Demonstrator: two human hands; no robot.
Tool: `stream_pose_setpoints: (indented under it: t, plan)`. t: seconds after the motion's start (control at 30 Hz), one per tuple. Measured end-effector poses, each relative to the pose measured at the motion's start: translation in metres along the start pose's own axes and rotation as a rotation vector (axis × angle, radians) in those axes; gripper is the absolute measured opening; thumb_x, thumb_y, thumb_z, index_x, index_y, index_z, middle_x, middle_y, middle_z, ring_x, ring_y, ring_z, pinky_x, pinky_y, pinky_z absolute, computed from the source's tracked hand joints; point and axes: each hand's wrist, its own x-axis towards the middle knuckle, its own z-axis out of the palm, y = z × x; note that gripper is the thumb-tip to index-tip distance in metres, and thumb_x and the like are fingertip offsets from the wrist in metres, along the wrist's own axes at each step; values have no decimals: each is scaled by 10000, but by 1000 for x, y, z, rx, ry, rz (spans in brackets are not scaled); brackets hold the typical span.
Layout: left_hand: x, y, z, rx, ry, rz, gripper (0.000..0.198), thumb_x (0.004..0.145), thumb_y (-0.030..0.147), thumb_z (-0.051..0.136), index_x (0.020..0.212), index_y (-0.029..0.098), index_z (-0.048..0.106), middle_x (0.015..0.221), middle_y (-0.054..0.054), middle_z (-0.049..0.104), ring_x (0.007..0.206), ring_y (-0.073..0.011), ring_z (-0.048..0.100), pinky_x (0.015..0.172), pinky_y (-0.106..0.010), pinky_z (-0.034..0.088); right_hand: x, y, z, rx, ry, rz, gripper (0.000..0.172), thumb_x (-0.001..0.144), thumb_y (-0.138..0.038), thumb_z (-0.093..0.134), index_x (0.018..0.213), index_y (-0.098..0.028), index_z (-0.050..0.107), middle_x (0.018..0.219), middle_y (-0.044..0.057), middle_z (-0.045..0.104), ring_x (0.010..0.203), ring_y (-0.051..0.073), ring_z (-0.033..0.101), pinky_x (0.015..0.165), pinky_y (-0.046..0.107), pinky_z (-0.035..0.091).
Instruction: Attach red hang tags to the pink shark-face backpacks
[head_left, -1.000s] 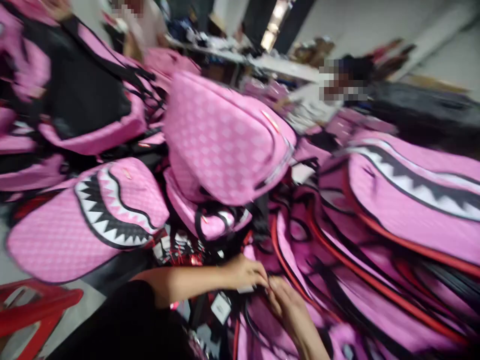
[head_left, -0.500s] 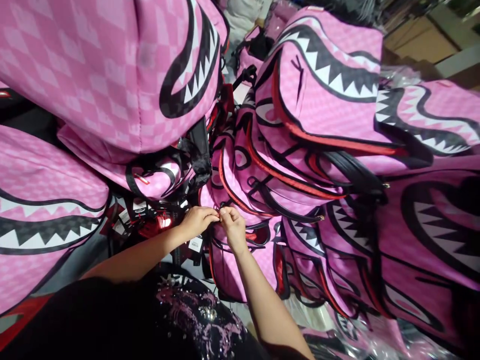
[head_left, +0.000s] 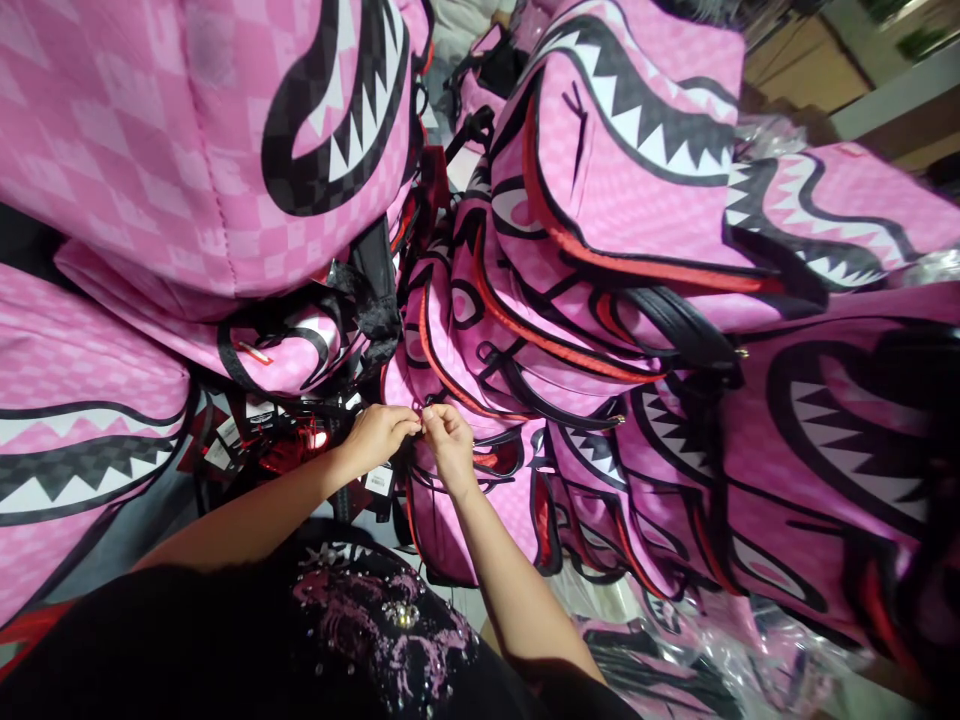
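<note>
Tags (head_left: 218,455) left of the left hand (head_left: 379,438), backpack pile (head_left: 570,345) to its right

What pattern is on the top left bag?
The bag has checks in two pinks, and a black mouth with white teeth; see the head view.

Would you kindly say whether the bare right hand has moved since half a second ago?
No, not visibly: the bare right hand remains above and right of the white rectangular tag.

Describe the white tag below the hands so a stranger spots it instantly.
Start at the big pink bag, upper left. Look down and right to where the left hand and right hand meet. The white tag shows just below: unlike other white tags, it lies between left forearm and right forearm.
</note>
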Motion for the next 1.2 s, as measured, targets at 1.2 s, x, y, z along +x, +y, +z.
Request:
stream_pose_setpoints:
  t: [1.2]
  plan:
    - [0,0,8,112,32,50,123,890,189,564,802,164,646,846,-38,644,792,-148,583,768,-263,423,-2,0,-10,-88,-78,-23,378,748,-540,695,733,-195,543,619,-52,471,542,87,380,529,236,309]
